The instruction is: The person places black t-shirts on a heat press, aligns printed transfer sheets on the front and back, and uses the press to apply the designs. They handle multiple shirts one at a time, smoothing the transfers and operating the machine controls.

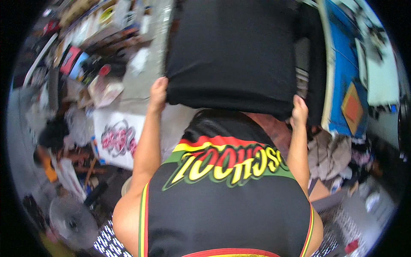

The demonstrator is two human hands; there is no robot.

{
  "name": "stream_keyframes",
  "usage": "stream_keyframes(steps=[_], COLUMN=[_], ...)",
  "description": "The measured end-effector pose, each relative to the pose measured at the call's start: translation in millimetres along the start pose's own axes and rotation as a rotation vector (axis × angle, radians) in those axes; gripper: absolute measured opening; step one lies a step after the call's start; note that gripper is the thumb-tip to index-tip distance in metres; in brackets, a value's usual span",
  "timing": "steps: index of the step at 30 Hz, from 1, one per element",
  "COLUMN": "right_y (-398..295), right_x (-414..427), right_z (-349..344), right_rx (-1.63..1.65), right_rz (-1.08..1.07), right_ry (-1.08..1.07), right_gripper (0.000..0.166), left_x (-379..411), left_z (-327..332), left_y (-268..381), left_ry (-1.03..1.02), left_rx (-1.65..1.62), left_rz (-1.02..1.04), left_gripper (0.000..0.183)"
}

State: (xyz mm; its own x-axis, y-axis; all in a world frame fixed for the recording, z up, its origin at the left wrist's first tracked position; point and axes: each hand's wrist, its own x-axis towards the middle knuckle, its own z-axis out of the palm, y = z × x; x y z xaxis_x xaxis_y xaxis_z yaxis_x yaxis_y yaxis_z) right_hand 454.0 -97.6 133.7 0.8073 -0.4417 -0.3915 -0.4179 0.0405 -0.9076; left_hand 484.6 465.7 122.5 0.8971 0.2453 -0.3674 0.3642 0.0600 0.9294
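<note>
A large piece of black fabric (234, 54) is stretched out in front of my body, its near edge hanging in a soft fold. My left hand (159, 93) grips its near left corner, thumb on top. At the near right corner my right hand (299, 110) pinches the same cloth, fingers hidden underneath. The far end of the fabric runs past the top of the view. Just right of it lies more dark cloth, along with a grey strip (302, 64) bearing pale marks.
A blue panel with a pale frame (345, 70) stands on the right, above crumpled brown cloth (330, 154). To the left are a white sheet with a pink print (118, 138), a fan (73, 221) and cluttered shelves (106, 22). Another person (48, 160) is at the far left.
</note>
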Motion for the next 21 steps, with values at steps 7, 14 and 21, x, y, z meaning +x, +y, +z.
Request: stream_keyframes(steps=[7, 14, 21], right_y=[-5.4, -28.2, -156.3], right_x=[-3.6, 49.9, 146.6], right_z=[7.8, 25.6, 138.6], right_rx=[0.072, 0.279, 0.307], right_rz=[0.179, 0.419, 0.289], right_ry=[-0.115, -0.49, -0.551], right_gripper=[0.047, 0.068, 0.08], left_x=[-3.2, 37.3, 157.6], left_z=[16.7, 37.2, 125.5], left_y=[-26.9, 25.5, 149.2], left_ry=[0.048, -0.357, -0.301], left_rx=[0.142, -0.331, -0.384], left_rz=[0.047, -0.481, -0.403], left_gripper=[0.032, 0.07, 0.077])
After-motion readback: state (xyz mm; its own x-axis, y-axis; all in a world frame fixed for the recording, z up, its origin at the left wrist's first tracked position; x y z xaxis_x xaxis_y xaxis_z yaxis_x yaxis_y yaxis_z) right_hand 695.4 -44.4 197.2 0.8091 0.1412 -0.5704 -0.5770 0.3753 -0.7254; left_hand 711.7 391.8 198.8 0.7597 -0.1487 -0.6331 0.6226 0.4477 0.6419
